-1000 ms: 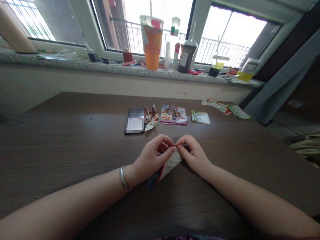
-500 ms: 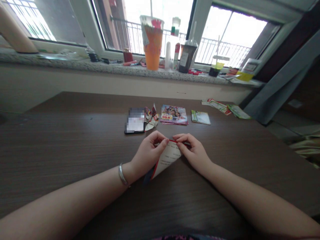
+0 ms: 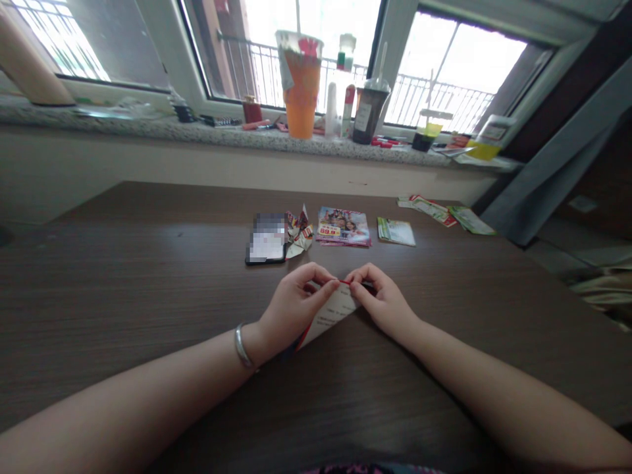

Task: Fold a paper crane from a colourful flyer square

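Observation:
A folded sheet of printed paper (image 3: 330, 315), pale with a red edge and dark print lines, is pinched between both hands above the table. My left hand (image 3: 301, 293) grips its upper left edge, thumb against the near face. My right hand (image 3: 382, 299) pinches the upper right edge, its thumb close to the left one. The fingers behind the sheet are partly hidden. Beyond the hands lie a phone (image 3: 266, 240), a crumpled piece of printed paper (image 3: 299, 237) touching or nearly touching it, and a stack of colourful flyers (image 3: 344, 227).
A small green-and-white card stack (image 3: 396, 232) lies right of the flyers. Printed strips (image 3: 434, 210) rest near the table's far right corner. On the granite windowsill (image 3: 222, 135) stand a tall orange drink cup (image 3: 301, 92), a dark drink cup (image 3: 369, 112) and several bottles.
My left thumb and fingers have slid slightly right along the paper's top edge, closer to my right hand. Less of the sheet shows. Things on the table have not moved.

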`<action>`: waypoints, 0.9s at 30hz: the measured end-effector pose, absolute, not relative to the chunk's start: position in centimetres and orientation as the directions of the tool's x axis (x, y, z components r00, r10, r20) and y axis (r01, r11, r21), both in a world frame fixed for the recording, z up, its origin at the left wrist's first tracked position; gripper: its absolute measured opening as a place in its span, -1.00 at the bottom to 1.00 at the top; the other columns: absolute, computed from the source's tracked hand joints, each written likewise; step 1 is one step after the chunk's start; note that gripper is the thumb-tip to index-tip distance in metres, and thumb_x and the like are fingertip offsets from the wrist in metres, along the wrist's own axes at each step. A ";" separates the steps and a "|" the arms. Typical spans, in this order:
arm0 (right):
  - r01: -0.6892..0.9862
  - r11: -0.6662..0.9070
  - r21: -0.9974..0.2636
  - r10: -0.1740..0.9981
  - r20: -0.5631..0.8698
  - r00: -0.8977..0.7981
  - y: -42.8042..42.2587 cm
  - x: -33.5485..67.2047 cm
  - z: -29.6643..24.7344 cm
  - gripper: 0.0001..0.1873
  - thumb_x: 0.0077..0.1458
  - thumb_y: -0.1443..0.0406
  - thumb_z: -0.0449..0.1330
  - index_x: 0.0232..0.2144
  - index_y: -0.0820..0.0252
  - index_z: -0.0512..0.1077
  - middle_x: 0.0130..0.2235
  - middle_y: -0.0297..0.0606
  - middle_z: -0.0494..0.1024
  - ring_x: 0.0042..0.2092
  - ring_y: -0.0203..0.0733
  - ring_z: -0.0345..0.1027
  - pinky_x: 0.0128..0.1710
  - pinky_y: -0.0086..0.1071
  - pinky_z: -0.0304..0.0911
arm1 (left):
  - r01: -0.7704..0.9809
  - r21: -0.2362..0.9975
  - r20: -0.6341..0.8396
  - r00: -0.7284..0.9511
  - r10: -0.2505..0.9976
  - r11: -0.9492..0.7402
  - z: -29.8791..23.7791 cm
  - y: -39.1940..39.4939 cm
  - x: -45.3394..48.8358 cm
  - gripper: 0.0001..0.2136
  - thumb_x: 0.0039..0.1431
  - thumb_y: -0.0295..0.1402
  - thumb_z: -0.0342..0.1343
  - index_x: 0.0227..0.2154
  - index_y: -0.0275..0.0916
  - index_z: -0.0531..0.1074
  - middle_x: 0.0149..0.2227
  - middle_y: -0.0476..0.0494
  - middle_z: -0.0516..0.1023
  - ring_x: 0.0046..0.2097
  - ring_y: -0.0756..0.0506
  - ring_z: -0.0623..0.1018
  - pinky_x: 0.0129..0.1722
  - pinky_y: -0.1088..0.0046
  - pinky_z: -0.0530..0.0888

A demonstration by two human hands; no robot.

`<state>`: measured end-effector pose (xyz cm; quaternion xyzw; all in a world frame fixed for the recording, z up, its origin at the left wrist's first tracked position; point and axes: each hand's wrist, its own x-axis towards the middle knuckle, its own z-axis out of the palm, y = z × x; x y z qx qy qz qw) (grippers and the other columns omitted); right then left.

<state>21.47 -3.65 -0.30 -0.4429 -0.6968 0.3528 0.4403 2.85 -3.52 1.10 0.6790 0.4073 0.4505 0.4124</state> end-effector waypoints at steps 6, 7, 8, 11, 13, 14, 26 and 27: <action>0.293 0.408 -0.865 0.912 0.368 -0.183 -3.5 21.7 -0.5 -0.90 0.11 0.27 0.15 -0.43 0.14 0.31 -0.36 -0.31 0.44 -0.27 -0.24 0.33 -0.22 -0.34 0.26 | 0.287 0.865 0.350 0.241 0.905 -0.412 1.9 -3.5 2.6 -0.87 0.12 -0.29 0.16 -0.45 -0.25 0.47 -0.40 -0.05 0.51 -0.31 -0.03 0.46 -0.27 0.44 0.38; 0.283 0.427 -0.859 0.903 0.389 -0.181 -3.5 21.7 -0.5 -0.89 0.10 0.28 0.16 -0.44 0.13 0.30 -0.36 -0.31 0.44 -0.27 -0.24 0.33 -0.22 -0.34 0.27 | 0.283 0.865 0.356 0.234 0.905 -0.413 2.0 -3.5 2.6 -0.86 0.12 -0.29 0.16 -0.46 -0.25 0.47 -0.41 -0.05 0.50 -0.32 -0.03 0.46 -0.28 0.45 0.39; 0.272 0.443 -0.854 0.895 0.407 -0.181 -3.5 21.6 -0.5 -0.88 0.10 0.28 0.16 -0.44 0.13 0.29 -0.36 -0.31 0.44 -0.27 -0.24 0.33 -0.22 -0.34 0.27 | 0.275 0.868 0.359 0.230 0.905 -0.414 2.0 -3.5 2.5 -0.85 0.12 -0.29 0.16 -0.47 -0.25 0.46 -0.42 -0.05 0.50 -0.33 -0.02 0.46 -0.30 0.45 0.39; 0.269 0.433 -0.860 0.901 0.404 -0.160 -3.7 21.6 -0.4 -0.87 0.06 0.28 0.19 -0.45 0.12 0.29 -0.39 -0.33 0.41 -0.31 -0.25 0.31 -0.27 -0.36 0.26 | 0.223 0.883 0.364 0.232 0.902 -0.414 1.8 -3.4 2.5 -0.86 0.11 -0.30 0.17 -0.48 -0.25 0.46 -0.43 -0.04 0.48 -0.35 -0.01 0.44 -0.32 0.48 0.38; 0.285 0.392 -0.875 0.920 0.363 -0.150 -3.7 21.6 -0.4 -0.91 0.05 0.27 0.19 -0.38 0.12 0.32 -0.42 -0.36 0.39 -0.35 -0.26 0.29 -0.32 -0.38 0.24 | 0.188 0.889 0.372 0.234 0.898 -0.417 1.5 -3.3 2.6 -0.88 0.10 -0.33 0.18 -0.47 -0.26 0.46 -0.42 -0.04 0.47 -0.34 -0.01 0.44 -0.30 0.48 0.39; 0.294 0.376 -0.879 0.926 0.343 -0.159 -3.7 21.6 -0.4 -0.91 0.06 0.26 0.18 -0.34 0.12 0.35 -0.42 -0.36 0.40 -0.36 -0.27 0.28 -0.34 -0.38 0.23 | 0.173 0.891 0.377 0.234 0.896 -0.419 1.4 -3.3 2.6 -0.89 0.10 -0.33 0.18 -0.47 -0.26 0.46 -0.41 -0.04 0.47 -0.33 -0.01 0.45 -0.30 0.48 0.39; 0.421 0.397 -0.816 0.915 0.386 -0.115 -3.7 21.8 -0.2 -0.91 0.10 0.28 0.14 -0.43 0.15 0.36 -0.42 -0.33 0.44 -0.36 -0.25 0.29 -0.33 -0.37 0.21 | 0.272 0.889 0.306 0.245 0.920 -0.368 1.8 -3.0 2.5 -0.85 0.12 -0.27 0.17 -0.35 -0.25 0.48 -0.37 -0.04 0.53 -0.35 0.00 0.50 -0.37 0.52 0.44; 0.418 0.400 -0.816 0.912 0.399 -0.095 -3.7 21.9 -0.3 -0.91 0.11 0.28 0.13 -0.43 0.15 0.36 -0.42 -0.33 0.42 -0.36 -0.25 0.29 -0.33 -0.37 0.20 | 0.286 0.877 0.322 0.249 0.913 -0.387 1.7 -3.0 2.4 -0.85 0.13 -0.27 0.17 -0.32 -0.25 0.47 -0.36 -0.04 0.53 -0.35 0.00 0.50 -0.37 0.53 0.45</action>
